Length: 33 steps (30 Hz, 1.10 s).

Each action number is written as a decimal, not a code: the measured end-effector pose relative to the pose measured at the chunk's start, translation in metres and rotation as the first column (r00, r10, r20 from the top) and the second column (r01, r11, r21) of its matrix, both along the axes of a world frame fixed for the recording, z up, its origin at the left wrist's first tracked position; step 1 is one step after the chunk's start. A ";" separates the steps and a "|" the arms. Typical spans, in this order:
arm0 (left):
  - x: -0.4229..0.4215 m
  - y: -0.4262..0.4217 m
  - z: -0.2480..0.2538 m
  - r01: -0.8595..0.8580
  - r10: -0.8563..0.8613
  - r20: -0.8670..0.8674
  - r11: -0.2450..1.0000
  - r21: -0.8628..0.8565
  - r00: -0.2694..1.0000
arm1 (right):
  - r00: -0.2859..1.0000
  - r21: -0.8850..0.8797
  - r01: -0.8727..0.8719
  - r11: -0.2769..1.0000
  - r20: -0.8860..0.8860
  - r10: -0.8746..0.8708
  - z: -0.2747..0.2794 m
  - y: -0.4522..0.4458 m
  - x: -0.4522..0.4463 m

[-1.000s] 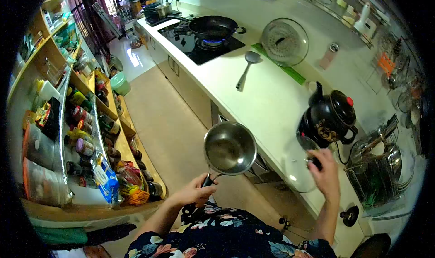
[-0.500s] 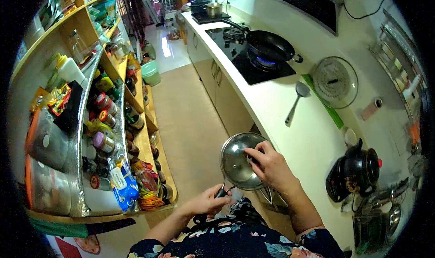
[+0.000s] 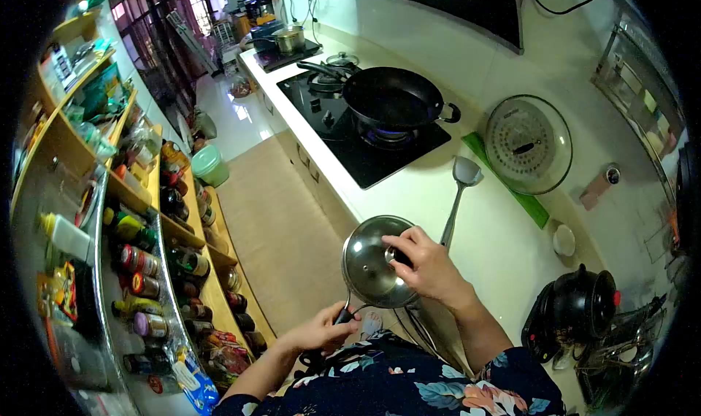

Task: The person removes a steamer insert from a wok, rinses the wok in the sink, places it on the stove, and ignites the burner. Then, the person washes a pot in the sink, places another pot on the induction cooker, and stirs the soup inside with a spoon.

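Observation:
In front of my body is a small saucepan topped by a glass lid [image 3: 365, 254] with a metal rim. My left hand [image 3: 321, 332] is closed around the saucepan's black handle [image 3: 343, 316]. With fingers and thumb, my right hand [image 3: 431, 268] pinches the dark lid knob [image 3: 395, 256]. Most of the pan's body is hidden under the lid, and its contents are not visible. A spatula [image 3: 466, 172] with a grey blade lies on the counter just beyond my right hand.
A black frying pan [image 3: 394, 98] sits over a blue flame on the glass hob [image 3: 365, 166]. A large glass lid [image 3: 529, 144] leans against the wall by a green strip [image 3: 504, 179]. At right stands a black pot [image 3: 580, 306]. Shelves of jars [image 3: 150, 325] line the left.
My view has swung to the right, so the shelves and hob sit further left. The flame under the frying pan looks fainter. Both hands keep their hold on handle and knob.

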State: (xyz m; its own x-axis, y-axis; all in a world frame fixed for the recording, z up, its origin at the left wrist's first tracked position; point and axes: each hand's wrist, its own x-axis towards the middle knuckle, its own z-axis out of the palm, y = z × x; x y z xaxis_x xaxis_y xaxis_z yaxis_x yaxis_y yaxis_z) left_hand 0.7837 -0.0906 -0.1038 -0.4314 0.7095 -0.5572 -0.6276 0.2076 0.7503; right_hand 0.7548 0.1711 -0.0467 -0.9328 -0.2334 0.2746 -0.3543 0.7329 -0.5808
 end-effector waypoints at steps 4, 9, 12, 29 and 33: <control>-0.042 0.017 0.009 0.039 -0.040 0.048 0.999 0.020 0.998 | 0.986 -0.117 0.156 0.981 -0.041 -0.161 0.008 0.036 -0.008; -0.091 0.027 0.020 0.062 -0.067 0.110 0.997 0.049 0.992 | 0.874 -0.237 0.485 0.842 0.131 -0.467 0.004 0.083 0.023; -0.119 0.025 0.018 0.097 -0.107 0.154 0.993 0.071 0.982 | 0.769 -0.208 0.638 0.741 0.114 -0.629 -0.015 0.096 0.051; -0.259 -0.072 -0.021 -0.136 0.110 0.179 0.981 0.138 0.978 | 0.325 0.105 0.939 0.327 0.035 -0.945 -0.099 0.084 0.089; -0.282 -0.074 0.003 -0.399 0.371 0.177 0.903 0.162 0.912 | 0.359 0.156 0.916 0.370 0.091 -0.929 -0.104 0.104 0.077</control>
State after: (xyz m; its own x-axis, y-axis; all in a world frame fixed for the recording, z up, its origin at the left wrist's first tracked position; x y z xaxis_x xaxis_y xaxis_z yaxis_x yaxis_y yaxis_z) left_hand 0.5016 -0.1641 -0.1011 -0.6206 0.6022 -0.5022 -0.7298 -0.2093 0.6509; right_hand 0.8321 0.2749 -0.1503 -0.5979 0.7877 0.1487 0.6476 0.5839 -0.4896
